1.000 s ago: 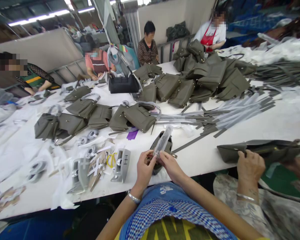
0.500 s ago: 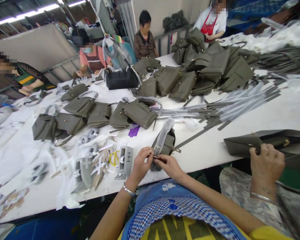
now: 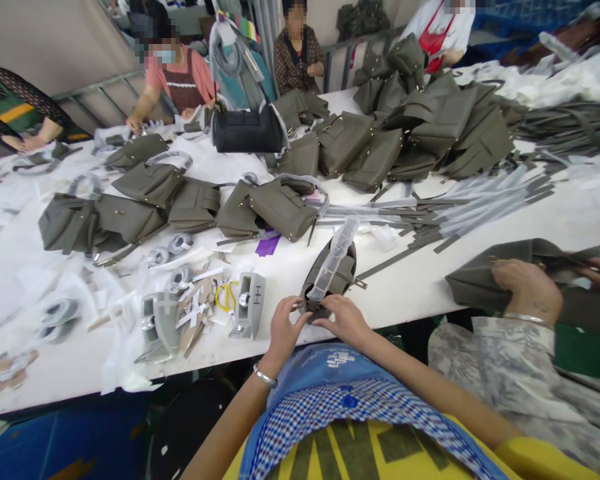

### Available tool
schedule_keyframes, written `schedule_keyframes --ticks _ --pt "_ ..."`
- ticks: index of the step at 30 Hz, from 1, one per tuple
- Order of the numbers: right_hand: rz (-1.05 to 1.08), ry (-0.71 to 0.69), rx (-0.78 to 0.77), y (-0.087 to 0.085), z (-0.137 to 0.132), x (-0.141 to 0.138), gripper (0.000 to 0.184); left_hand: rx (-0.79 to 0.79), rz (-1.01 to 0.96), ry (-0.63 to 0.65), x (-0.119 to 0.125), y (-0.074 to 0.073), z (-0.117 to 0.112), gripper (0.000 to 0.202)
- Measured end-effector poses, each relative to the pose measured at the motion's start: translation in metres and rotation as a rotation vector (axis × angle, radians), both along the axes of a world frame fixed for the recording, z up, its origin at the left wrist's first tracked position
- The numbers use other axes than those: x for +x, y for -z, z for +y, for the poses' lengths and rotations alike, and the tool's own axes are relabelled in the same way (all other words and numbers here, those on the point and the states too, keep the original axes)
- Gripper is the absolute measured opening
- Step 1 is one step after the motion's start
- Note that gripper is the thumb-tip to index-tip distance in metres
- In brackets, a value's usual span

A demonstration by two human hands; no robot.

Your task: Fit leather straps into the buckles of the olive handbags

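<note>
An olive-grey handbag [image 3: 341, 272] stands at the near edge of the white table [image 3: 405, 297], its handle wrapped in clear plastic film [image 3: 334, 259]. My left hand [image 3: 284, 328] pinches the near end of the bag from the left. My right hand [image 3: 347, 319] grips the same end from the right. Both hands have their fingers closed on the bag, close together.
Several olive handbags [image 3: 285, 210] and a black one [image 3: 247, 130] lie across the table, with grey straps [image 3: 430, 227] at right. Metal hardware and paper scraps [image 3: 195, 317] sit to my left. A co-worker's hand [image 3: 527, 290] at right holds another bag; other people sit at the far side.
My hands have lowered from the plastic-wrapped handle's end to the bag's near end. The view has tilted down and the co-worker's hand moved along their bag.
</note>
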State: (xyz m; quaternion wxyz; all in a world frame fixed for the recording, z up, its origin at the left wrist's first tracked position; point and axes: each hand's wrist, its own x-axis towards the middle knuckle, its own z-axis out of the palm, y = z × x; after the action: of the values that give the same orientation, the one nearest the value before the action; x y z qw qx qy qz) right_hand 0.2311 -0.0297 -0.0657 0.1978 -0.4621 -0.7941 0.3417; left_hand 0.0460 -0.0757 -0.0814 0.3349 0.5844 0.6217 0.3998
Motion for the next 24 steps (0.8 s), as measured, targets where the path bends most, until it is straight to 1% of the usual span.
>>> schedule_keyframes --ticks 3,5,6,8,11,14,16,19,24 --pt "-0.141 -0.038 0.049 0.003 0.004 -0.003 0.022 -0.093 -0.11 0.01 0.003 0.006 -0.006 0.027" --pt "-0.133 -0.02 0.036 0.0 0.009 -0.004 0.018 -0.132 -0.173 0.006 0.004 0.002 -0.006 0.025" --pt "-0.096 -0.001 0.016 -0.004 0.011 -0.004 0.018 -0.138 -0.197 0.0 0.004 -0.003 -0.005 0.024" --pt "0.029 0.041 -0.051 -0.019 0.015 -0.002 0.022 -0.127 -0.226 -0.017 0.005 -0.019 -0.002 0.023" --pt "0.254 0.048 -0.2 -0.051 0.02 0.003 0.029 -0.087 -0.251 -0.052 0.007 -0.053 0.005 0.025" --pt "0.381 0.042 -0.319 -0.081 0.022 0.008 0.03 -0.111 -0.338 0.005 0.006 -0.084 0.011 0.028" --pt "0.41 0.049 -0.368 -0.091 0.021 0.01 0.03 -0.152 -0.383 0.068 0.005 -0.095 0.014 0.029" --pt "0.413 0.052 -0.37 -0.092 0.018 0.014 0.032 -0.179 -0.406 0.087 0.004 -0.099 0.015 0.03" --pt "0.371 0.043 -0.302 -0.088 0.012 0.021 0.035 -0.106 -0.346 0.014 0.015 -0.1 0.011 0.027"
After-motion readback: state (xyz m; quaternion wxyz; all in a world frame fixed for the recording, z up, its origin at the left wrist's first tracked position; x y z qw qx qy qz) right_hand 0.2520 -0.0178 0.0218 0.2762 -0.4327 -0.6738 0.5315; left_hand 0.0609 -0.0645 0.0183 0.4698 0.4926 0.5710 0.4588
